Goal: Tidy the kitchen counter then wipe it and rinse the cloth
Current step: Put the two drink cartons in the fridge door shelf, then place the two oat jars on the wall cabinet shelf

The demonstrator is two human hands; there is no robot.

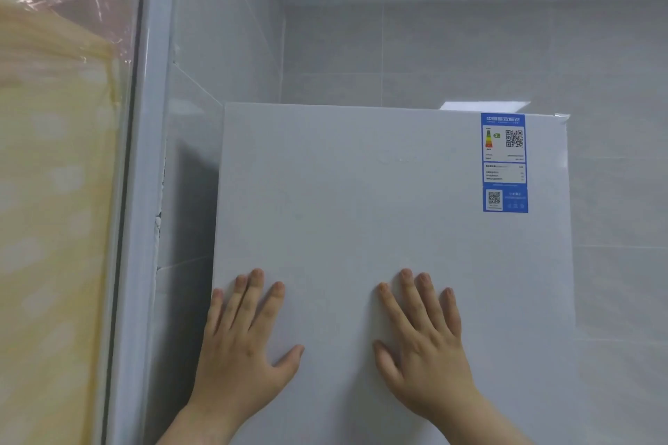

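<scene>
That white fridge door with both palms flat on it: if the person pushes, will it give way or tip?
The fridge door looks like a rigid flat panel, so it probably won't flex. Its glossy face may let the left hand and right hand slide. The unit looks big and boxed in by tiled walls, so tipping seems unlikely.

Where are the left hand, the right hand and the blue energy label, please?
left hand (240,343): head view, back of the hand.
right hand (426,343): head view, back of the hand.
blue energy label (504,163): head view, label's middle.
</scene>
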